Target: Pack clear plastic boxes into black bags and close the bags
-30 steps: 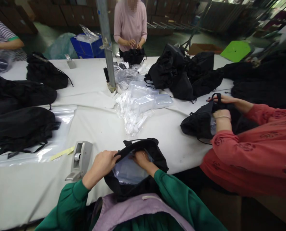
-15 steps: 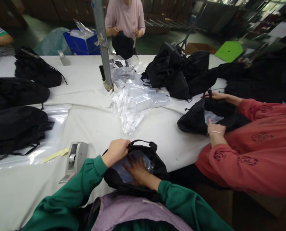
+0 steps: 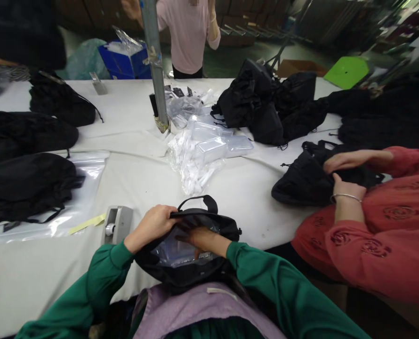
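Note:
A black fabric bag [image 3: 167,274] lies at the near table edge against my body, with its mouth facing up and a strap loop at its far rim. My left hand [image 3: 153,227] is closed on the rim at the left side. Inside the mouth is my right hand [image 3: 203,239], its fingers stretched out and partly in shadow. Beneath those fingers, clear plastic packaging [image 3: 170,252] lines the bag's interior. What lies deeper in the bag is hidden.
A tape dispenser [image 3: 119,225] stands left of the bag. Ahead lie clear plastic boxes [image 3: 213,146] and white packets [image 3: 191,172], near a metal post [image 3: 156,70]. Black bags [image 3: 29,183] sit at left, more [image 3: 262,103] at back right. A co-worker in red [image 3: 389,221] handles another bag.
My right hand has lifted slightly and turned inside the bag. My left hand, still on the rim, has shifted left. The co-worker opposite no longer holds the black bag; a dark bag now appears upper left.

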Action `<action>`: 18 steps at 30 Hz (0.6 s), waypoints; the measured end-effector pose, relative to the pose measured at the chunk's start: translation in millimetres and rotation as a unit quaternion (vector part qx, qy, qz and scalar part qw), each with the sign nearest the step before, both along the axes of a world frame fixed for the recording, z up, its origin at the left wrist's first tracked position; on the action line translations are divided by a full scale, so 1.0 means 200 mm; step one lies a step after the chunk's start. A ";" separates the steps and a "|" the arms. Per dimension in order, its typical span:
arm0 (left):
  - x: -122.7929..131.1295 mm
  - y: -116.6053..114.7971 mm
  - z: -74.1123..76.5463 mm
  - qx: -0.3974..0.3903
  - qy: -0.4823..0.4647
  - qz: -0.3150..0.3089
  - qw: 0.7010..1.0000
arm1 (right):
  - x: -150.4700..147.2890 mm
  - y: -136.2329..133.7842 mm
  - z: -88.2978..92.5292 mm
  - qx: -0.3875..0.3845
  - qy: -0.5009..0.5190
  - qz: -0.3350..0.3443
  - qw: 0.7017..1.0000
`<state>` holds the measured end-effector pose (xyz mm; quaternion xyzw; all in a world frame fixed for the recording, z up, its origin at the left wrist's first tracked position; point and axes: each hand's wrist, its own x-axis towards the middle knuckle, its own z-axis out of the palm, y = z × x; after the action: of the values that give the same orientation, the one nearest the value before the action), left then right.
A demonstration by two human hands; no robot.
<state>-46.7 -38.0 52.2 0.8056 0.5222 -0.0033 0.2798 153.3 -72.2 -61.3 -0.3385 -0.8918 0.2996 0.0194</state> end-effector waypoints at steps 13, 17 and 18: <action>0.10 0.04 0.01 0.124 -0.039 -0.083 0.988 | 0.12 -0.35 0.59 0.055 -0.067 -0.019 0.996; 0.18 0.02 -0.03 0.047 -0.072 -0.126 0.988 | 0.10 -0.42 0.50 0.135 -0.063 -0.034 0.988; 0.18 0.00 -0.04 0.029 -0.083 -0.131 0.987 | 0.11 -0.43 0.48 0.147 -0.048 -0.042 0.987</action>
<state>-10.4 -37.5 43.8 0.8725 0.3867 0.0425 0.2956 174.3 -158.9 34.5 -0.3833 -0.9109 0.1476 0.0385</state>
